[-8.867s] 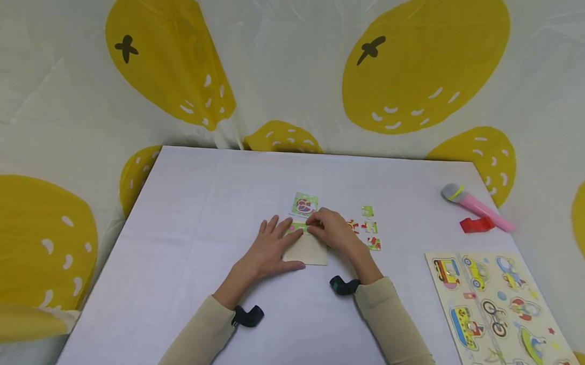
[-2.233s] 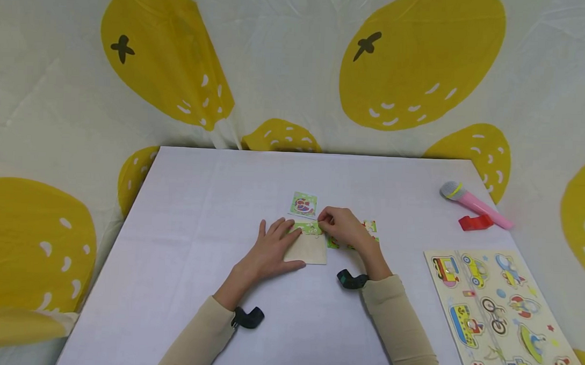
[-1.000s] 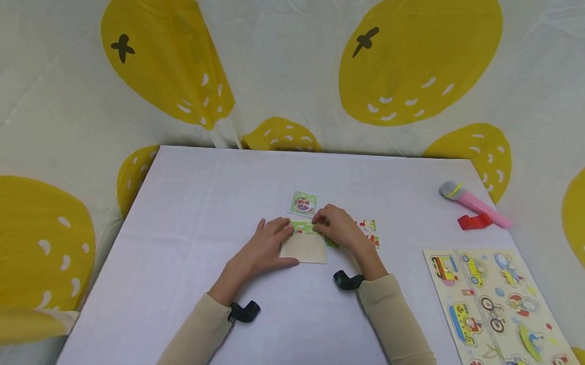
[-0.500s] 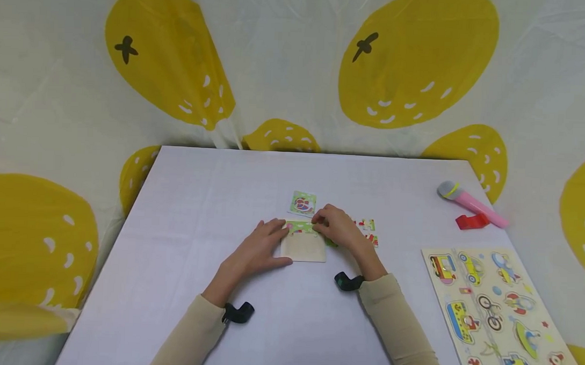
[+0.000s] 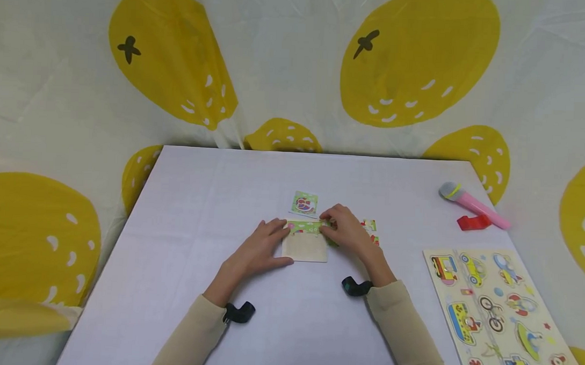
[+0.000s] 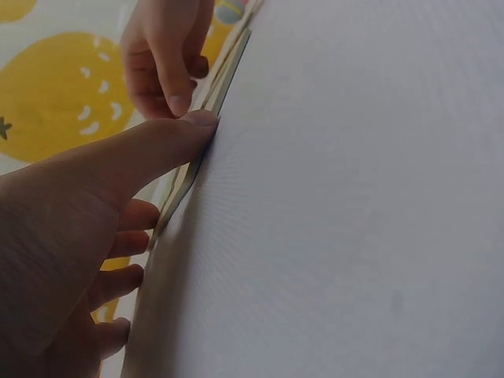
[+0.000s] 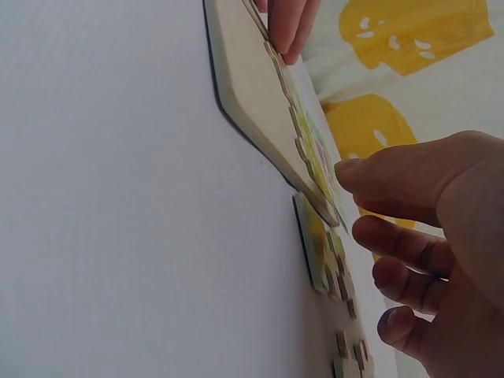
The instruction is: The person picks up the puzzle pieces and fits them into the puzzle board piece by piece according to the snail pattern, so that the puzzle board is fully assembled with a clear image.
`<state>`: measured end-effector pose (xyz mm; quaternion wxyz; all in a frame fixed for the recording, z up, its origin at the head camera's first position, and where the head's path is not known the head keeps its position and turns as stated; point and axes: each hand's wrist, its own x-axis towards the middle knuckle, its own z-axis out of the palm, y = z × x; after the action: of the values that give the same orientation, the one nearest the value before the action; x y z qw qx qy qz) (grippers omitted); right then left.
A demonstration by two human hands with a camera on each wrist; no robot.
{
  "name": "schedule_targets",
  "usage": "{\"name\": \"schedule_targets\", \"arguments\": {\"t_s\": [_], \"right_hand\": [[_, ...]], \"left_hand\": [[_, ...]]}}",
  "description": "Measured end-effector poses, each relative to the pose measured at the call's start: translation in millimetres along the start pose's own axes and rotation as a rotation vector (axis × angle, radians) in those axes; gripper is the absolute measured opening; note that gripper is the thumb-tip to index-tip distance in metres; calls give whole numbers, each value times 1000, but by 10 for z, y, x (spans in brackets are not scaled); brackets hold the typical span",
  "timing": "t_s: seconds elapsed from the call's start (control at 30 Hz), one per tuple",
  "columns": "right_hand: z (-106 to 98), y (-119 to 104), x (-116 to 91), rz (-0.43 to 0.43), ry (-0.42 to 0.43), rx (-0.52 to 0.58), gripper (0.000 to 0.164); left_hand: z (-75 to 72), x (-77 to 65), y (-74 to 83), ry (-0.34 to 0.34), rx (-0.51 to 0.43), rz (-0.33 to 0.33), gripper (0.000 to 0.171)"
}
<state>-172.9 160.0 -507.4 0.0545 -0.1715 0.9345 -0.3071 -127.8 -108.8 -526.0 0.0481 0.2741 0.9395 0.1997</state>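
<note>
A small square wooden puzzle tray (image 5: pixel 304 250) lies mid-table, its far strip filled with a row of green puzzle pieces (image 5: pixel 303 227). My left hand (image 5: pixel 261 246) rests at the tray's left side with fingers spread. In the left wrist view the thumb of that hand touches the tray edge (image 6: pixel 193 161). At the row's right end is my right hand (image 5: pixel 346 232), thumb and fingertips close to the corner. The right wrist view shows the fingers of this hand (image 7: pixel 425 252) loosely bent, with nothing between them. A picture card (image 5: pixel 304 203) lies just beyond the tray.
Loose puzzle pieces (image 5: pixel 370 225) lie right of the tray, partly hidden by my right hand. Farther right are a pink toy microphone (image 5: pixel 475 202), a red strip (image 5: pixel 474 222) and a large wooden vehicle puzzle board (image 5: pixel 508 305). The white table (image 5: pixel 200 190) ends at a fruit-print curtain.
The far row has grown rightwards with green pieces, and fewer loose pieces lie at the right. My right hand has just drawn slightly right from the row; my left hand has shifted towards the tray's left edge.
</note>
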Motion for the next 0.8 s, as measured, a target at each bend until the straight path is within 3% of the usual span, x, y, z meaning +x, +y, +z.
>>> {"name": "schedule_targets", "arguments": {"t_s": [0.27,0.8], "right_hand": [[-107,76,-59,76,25,1,32],[-191,264,-100,62,9,-19,28]], "left_hand": [[2,-15,16,12,6,-3,85],[2,-28,19,26,-16,-2,84]]}}
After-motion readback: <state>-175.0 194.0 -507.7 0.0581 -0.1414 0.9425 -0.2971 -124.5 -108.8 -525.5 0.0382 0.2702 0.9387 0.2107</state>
